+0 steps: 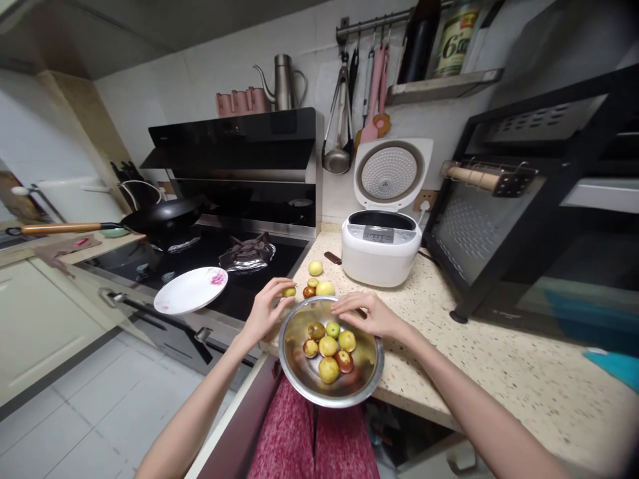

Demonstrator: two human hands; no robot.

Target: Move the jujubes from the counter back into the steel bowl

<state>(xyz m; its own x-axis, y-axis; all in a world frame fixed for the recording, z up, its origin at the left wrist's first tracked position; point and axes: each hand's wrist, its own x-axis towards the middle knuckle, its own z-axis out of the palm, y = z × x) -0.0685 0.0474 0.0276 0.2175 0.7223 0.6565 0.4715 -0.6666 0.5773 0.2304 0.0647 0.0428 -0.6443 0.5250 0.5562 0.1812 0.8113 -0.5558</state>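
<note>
My left hand (267, 307) pinches a yellow-green jujube (289, 291) between thumb and fingertips, just left of the bowl's far rim. A shiny steel bowl (368, 376) sits at the counter's front edge, partly overhanging it, with several green, yellow and brown-patched jujubes (328, 346) inside. Over the bowl's far right rim is my right hand (369, 314), its fingers bent together. Something dark shows beneath those fingers, too hidden to name. Beyond the bowl, several more jujubes (325, 288) lie on the speckled counter.
Behind stands a white rice cooker (382, 256) with its lid raised. A floral white plate (190, 293) rests at the front of the black stove (294, 256), and a wok (162, 213) sits on its left burner. A dark rack (499, 266) bounds the right side.
</note>
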